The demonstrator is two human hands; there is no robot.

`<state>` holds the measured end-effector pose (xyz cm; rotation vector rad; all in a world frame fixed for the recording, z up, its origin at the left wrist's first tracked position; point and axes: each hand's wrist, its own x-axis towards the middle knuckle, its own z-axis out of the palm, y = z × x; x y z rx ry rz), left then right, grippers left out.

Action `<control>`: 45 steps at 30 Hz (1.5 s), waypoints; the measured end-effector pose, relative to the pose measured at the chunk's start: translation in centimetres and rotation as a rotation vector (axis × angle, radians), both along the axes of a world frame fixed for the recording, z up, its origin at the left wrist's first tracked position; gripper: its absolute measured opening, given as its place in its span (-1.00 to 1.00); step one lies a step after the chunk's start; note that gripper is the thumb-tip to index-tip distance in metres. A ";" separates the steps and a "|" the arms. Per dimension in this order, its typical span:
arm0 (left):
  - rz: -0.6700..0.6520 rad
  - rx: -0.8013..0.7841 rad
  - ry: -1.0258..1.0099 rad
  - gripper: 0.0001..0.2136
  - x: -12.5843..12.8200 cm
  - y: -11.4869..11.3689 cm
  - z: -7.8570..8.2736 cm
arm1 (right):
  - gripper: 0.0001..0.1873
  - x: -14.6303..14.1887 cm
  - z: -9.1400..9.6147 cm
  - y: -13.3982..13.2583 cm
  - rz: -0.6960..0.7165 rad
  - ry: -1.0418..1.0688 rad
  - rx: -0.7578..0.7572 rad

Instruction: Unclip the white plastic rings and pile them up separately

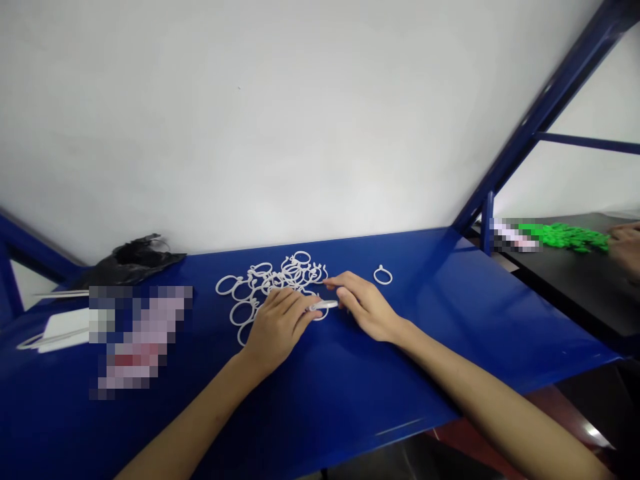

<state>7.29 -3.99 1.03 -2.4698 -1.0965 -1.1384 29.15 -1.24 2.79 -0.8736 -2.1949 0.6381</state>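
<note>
My left hand pinches a white plastic curtain ring between thumb and fingers, and the ring is seen nearly edge-on. At the ring's other end is my right hand, its fingers curled and the fingertips against the ring, as far as I can see. Behind and left of both hands lies a loose pile of similar white rings, each with a small eyelet; the left hand covers part of it. A single white ring lies apart, to the right of my right hand.
The blue table carries a black plastic bag, a white card and a blurred-out pinkish packet on the left. Blue frame bars rise at the right. Beyond them, another person's hand is beside green pieces.
</note>
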 end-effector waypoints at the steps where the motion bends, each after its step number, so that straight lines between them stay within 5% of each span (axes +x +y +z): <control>1: 0.000 -0.026 -0.036 -0.89 -0.1 0.0 0.0 | -0.65 0.0 0.1 -0.1 0.022 0.028 -0.003; 7: -0.042 -0.138 -0.152 -0.83 0.1 -0.3 0.1 | -0.68 -0.2 0.1 -1.1 0.027 0.052 0.044; 12: -0.104 -0.086 -0.134 -0.84 0.4 -0.6 0.3 | -0.69 -0.2 0.1 -1.0 0.005 0.098 0.001; 26: 0.023 0.013 -0.124 -0.88 -0.3 0.0 0.3 | -0.82 -0.7 0.5 -1.6 0.119 -0.009 -0.050; 36: -0.046 0.020 -0.035 -0.73 -0.3 -0.5 0.6 | -0.72 -0.5 1.1 -2.3 0.268 -0.118 0.121; 41: 0.077 -0.099 0.061 -0.83 0.0 0.0 -0.1 | -0.72 0.7 0.5 0.0 0.103 -0.101 0.218; 45: 0.077 -0.186 0.235 -0.80 0.1 0.0 -1.0 | -0.73 3.5 -0.2 3.4 -0.284 -0.231 0.231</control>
